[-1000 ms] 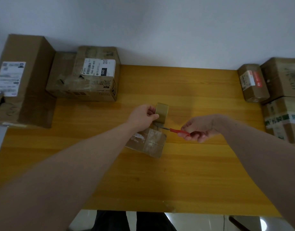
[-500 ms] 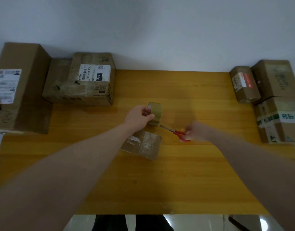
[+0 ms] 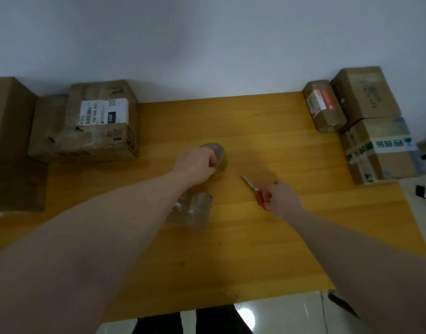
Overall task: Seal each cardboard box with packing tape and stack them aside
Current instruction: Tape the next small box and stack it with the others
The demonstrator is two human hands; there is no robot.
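Note:
A small taped cardboard box [image 3: 191, 209] lies on the yellow wooden table [image 3: 255, 249], partly hidden under my left forearm. Just beyond it my left hand [image 3: 195, 165] grips a roll of packing tape [image 3: 219, 156] that lies flat on the table. Right of the roll, red-handled scissors [image 3: 255, 191] lie on the wood with the blades shut and pointing up-left. My right hand [image 3: 283, 197] holds their handles, fingers curled round them.
Cardboard boxes stand along the left: a large one [image 3: 12, 141] and a labelled one [image 3: 101, 121] on a flatter box. More boxes [image 3: 366, 97] sit stacked at the right edge, one with green-printed tape [image 3: 380, 150]. A white wall lies behind; tiled floor [image 3: 279, 314] shows below.
My left hand moved the tape roll away from the small box and laid it flat on the table. My right hand lowered the scissors onto the table to the right.

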